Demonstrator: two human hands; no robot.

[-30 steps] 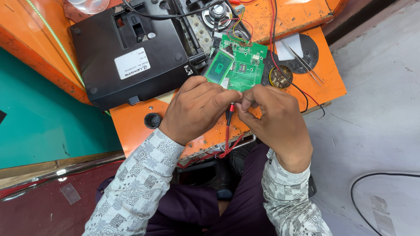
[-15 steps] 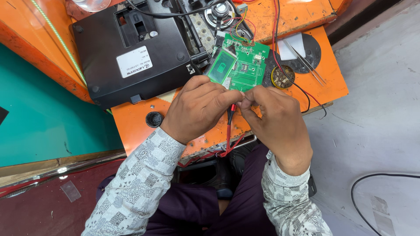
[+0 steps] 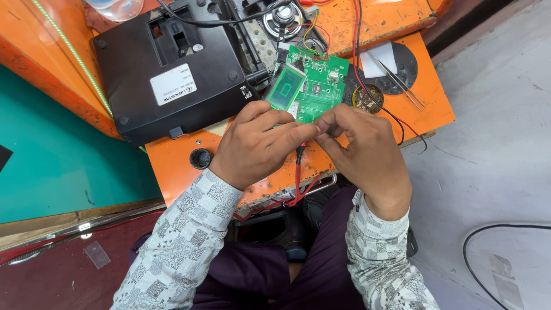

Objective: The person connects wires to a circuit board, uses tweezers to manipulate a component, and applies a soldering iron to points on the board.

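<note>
Head view: looks down on an orange desk [image 3: 402,103] with both hands meeting at its near edge.
Board: green circuit board [image 3: 314,86] lies tilted on the desk, its long axis running from the near edge up toward the far right, with a small green display [image 3: 285,89] on its left part.
Left hand [image 3: 258,143]: fingers curled and pressed on the board's near-left corner, thumb extended toward the other hand.
Right hand [image 3: 367,152]: fingertips pinched together at the board's near edge; what they pinch is hidden.
Probe lead: red wire [image 3: 298,172] drops from between the two grips over the desk's near edge.
Board from grips: directly beyond both, touching; the hands are equally near.
Beside: black device casing [image 3: 172,63] to the left, tweezers [image 3: 396,80] toward the right edge.
</note>
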